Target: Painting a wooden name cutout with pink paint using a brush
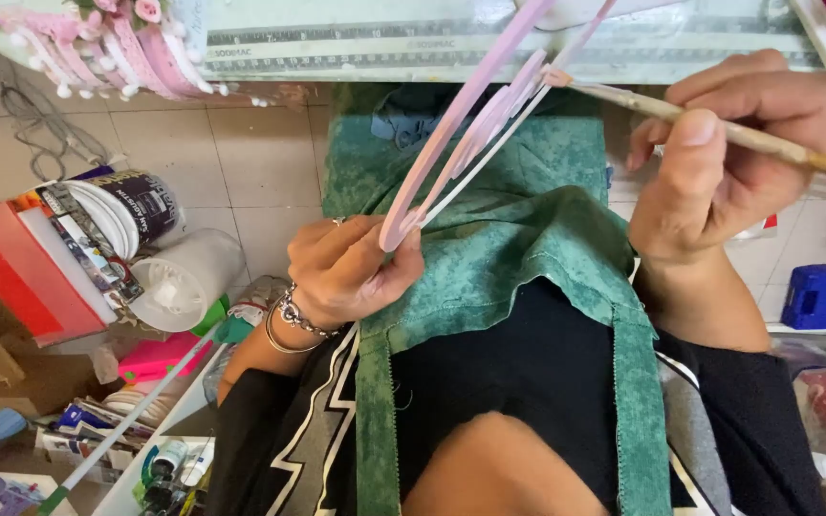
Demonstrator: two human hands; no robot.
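The left hand [341,272] pinches the lower end of a pink hanger-like piece [461,124]; the right hand [719,153], at two o'clock, closes around a thin brush [767,141]. Its tip touches the piece's upper part, at twelve o'clock above the green fabric [509,258]; the coating seems unfinished, though I cannot tell how much.

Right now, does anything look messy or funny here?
Yes. On the floor at the left, a white bucket lies tipped on its side among heaped clutter. The left hand pinches a pink hanger while the right hand dabs it with a brush.

Pink hanger [461,134] tilted upward — wooden stick [748,139] touching it.
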